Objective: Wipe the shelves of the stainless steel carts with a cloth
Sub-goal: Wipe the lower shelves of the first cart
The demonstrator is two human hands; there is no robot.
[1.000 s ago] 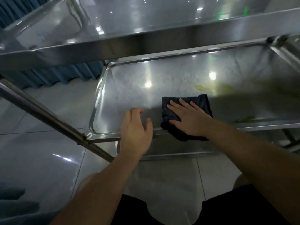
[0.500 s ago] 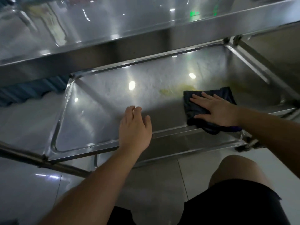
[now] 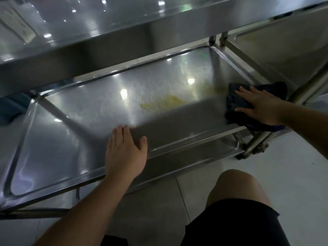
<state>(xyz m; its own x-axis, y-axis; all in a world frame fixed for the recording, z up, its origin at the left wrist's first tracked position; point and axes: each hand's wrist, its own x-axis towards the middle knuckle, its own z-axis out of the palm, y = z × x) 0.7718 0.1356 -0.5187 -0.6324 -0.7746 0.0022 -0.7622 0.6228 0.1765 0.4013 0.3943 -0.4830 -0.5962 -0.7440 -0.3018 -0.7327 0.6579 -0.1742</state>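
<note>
Nearest the camera, a bare knee point(image 3: 236, 185) and the hem of black shorts point(image 3: 230, 222) fill the lower right, cut off by the bottom edge; both forearms enter from there too. Beneath them lies a pale tiled floor point(image 3: 292, 174).

The left hand point(image 3: 125, 153) rests over the near rim of the lower shelf point(image 3: 71, 139), about midway along it, fingers straight and close together, thumb spread to the right; its grip is slack and holds nothing. Whether the palm actually touches the rim cannot be told.

Further along, by the shelf's near right corner, the right hand point(image 3: 257, 105) presses flat on a dark cloth point(image 3: 236, 102), fingers splayed, not curled round it. The cloth is bunched, its folds hard to make out in the dim light; part of it hangs over the near rim, and a purple edge shows below the wrist.

Towards the middle of the shelf, a smeared yellowish stain point(image 3: 163, 103) lies left of the cloth, well apart from the left hand, blurred at its edges.

Farthest, the cart's upper shelf point(image 3: 106, 41) overhangs and hides the lower shelf's far rim. A second cart point(image 3: 284, 55) stands just to the right, cut off by the frame.
</note>
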